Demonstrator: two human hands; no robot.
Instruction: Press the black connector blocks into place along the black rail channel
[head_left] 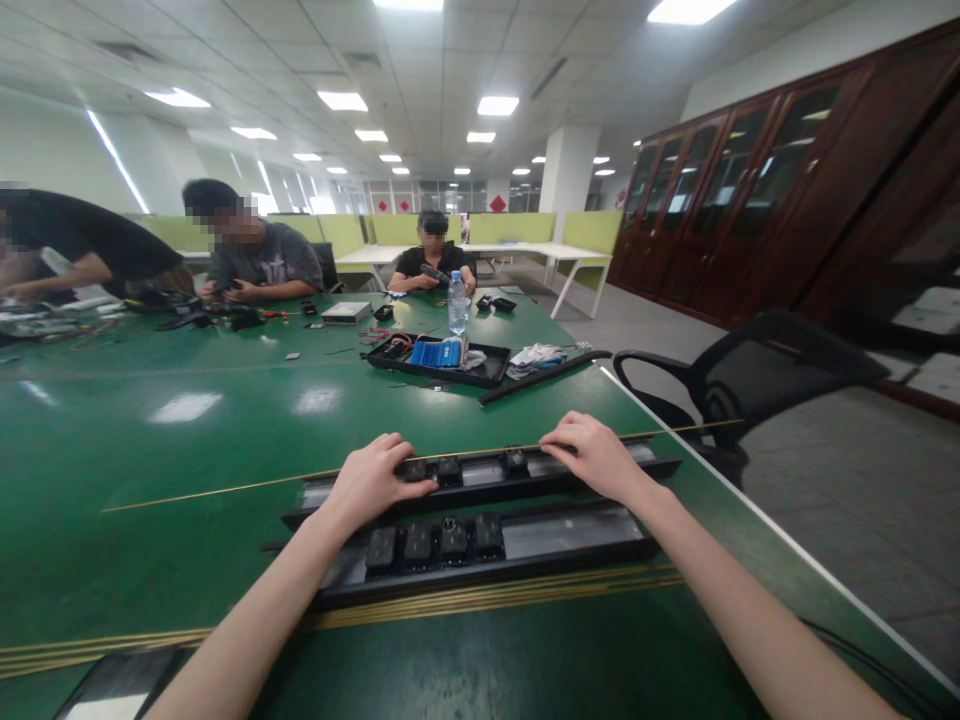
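Note:
A long thin brass rod (225,490) runs left to right above the farther black channel-shaped strip (480,492). My left hand (375,480) is closed near the strip's left part, its fingers bent over the rod beside a small black block (448,470); its exact grip is partly hidden. My right hand (589,455) pinches the same rod farther right, past another black block (515,460). Closer to me lies a second black strip (577,535) with several black blocks (418,543) set along its left half.
Several brass rods (480,603) lie along the near side. Farther back are a black tray (487,368) with a blue item, a water bottle (457,305), cloth gloves (536,360) and a dark bar (540,378). Three people work beyond; a mesh chair (780,370) stands right.

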